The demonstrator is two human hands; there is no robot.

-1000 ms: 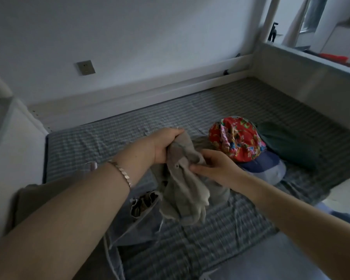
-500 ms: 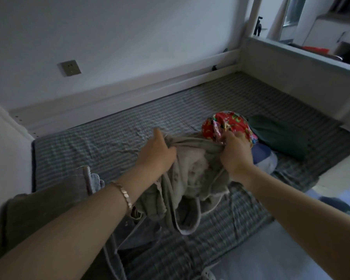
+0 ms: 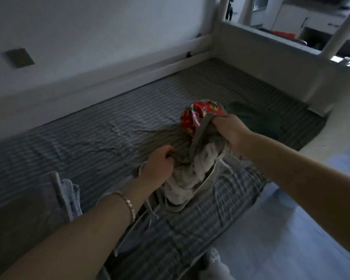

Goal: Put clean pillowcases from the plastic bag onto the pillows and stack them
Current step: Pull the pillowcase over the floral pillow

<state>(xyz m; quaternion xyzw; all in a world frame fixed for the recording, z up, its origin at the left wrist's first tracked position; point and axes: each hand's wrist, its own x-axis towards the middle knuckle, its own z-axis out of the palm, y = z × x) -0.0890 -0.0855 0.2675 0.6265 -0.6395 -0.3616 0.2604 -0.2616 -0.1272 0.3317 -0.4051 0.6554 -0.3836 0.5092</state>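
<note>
At the bottom of the frame my two forearms reach out over the striped bed (image 3: 109, 126), the left one wearing a thin bracelet (image 3: 127, 203). Just past the wrist, my left hand (image 3: 158, 166) is clenched on the near edge of the grey pillowcase (image 3: 192, 158), a little below centre. My right hand (image 3: 230, 132) is closed on the far edge, up and to the right of centre. Half a second ago both fists sat side by side at the same height with the cloth bunched between them; now the right has gone further out and the left has dropped back toward me, so the mouth of the pillowcase is pulled open and a pale lining (image 3: 190, 176) shows inside. I read that as the opening found and spread, ready to take a pillow, though no pillow is going in yet. Along the lower left edge lies a dull brown cushion or pillow (image 3: 24, 215) with a bit of pale blue cloth (image 3: 69, 188) beside it; I cannot pick out the plastic bag with any certainty. Beyond my right hand, a red flowered bundle (image 3: 198, 114) pokes up, touching the pillowcase rim, and a dark green roll (image 3: 257, 118) lies just behind it. Farthest off, the white wall carries a socket plate (image 3: 19, 57) in the upper left.
</note>
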